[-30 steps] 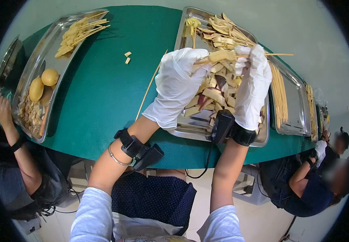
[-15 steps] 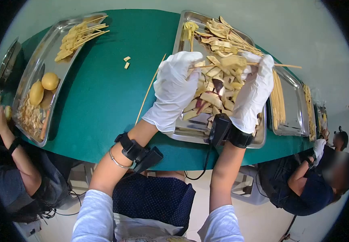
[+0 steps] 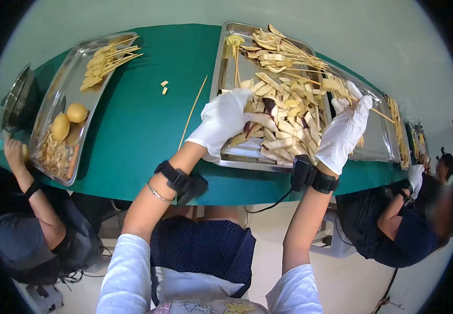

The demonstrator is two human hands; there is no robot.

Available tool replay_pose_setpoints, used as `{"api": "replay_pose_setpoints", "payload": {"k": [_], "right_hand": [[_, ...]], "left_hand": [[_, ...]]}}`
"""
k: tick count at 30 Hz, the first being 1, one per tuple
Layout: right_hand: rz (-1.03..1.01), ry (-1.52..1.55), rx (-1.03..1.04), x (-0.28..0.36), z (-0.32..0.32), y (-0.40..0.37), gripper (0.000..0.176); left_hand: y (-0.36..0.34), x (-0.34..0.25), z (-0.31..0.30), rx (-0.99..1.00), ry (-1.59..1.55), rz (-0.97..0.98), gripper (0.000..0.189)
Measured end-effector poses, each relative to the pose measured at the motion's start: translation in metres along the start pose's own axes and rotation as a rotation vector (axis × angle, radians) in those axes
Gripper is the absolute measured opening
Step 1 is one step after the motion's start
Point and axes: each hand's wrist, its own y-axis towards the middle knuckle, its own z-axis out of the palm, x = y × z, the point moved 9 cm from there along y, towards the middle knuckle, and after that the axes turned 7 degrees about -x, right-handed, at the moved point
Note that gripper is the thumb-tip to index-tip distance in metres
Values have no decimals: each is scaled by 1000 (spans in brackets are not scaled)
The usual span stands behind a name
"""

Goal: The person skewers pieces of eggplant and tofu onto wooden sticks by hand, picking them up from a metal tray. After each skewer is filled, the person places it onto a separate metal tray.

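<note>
Both gloved hands reach forward, forearms bare below pale sleeves.
The left hand (image 3: 222,123) lies palm down, its fingers (image 3: 243,97) loosely spread and pointing right. The right hand (image 3: 345,133) is held higher, its back toward the camera, thumb and fingertips (image 3: 353,95) pinched together at the top. A black band (image 3: 176,178) wraps each wrist.

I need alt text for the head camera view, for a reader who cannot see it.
A person's white-gloved left hand rests in a pile of pale food slices in a rectangular steel tray on a green table, while the white-gloved right hand holds a thin wooden skewer threaded with slices. Other people sit at both sides.
</note>
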Motion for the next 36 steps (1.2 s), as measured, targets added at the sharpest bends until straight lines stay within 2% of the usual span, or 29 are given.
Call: {"api": "replay_pose_setpoints", "payload": {"k": [4, 7, 8, 11, 15, 16, 21, 22, 26, 31, 36], "right_hand": [[78, 72, -41, -14, -33, 3, 52], [119, 128, -90, -19, -60, 3, 52], [129, 160, -105, -23, -68, 2, 52], [166, 202, -148, -33, -87, -1, 52], [166, 203, -191, -36, -94, -10, 52], [163, 192, -205, -35, -94, -12, 53], [191, 185, -213, -31, -90, -14, 54], [198, 181, -219, -29, -90, -15, 53], [216, 113, -235, -20, -93, -18, 53], [176, 28, -193, -18, -101, -15, 54], [214, 38, -167, -26, -101, -15, 54]], "left_hand": [[1, -5, -4, -93, -65, 109, 32], [9, 4, -12, -116, -350, -22, 30], [11, 8, -14, -97, -366, -95, 31], [21, -1, -35, -125, -332, -65, 32], [38, -35, -46, -210, -69, 234, 36], [42, -56, -44, -153, -78, 320, 37], [40, -139, 15, -12, 26, 552, 25], [48, -142, 32, 12, 12, 524, 24], [69, -133, 88, 91, 53, 482, 22], [74, -128, 106, 191, 252, 512, 24], [83, -122, 99, 79, 258, 484, 26]]}}
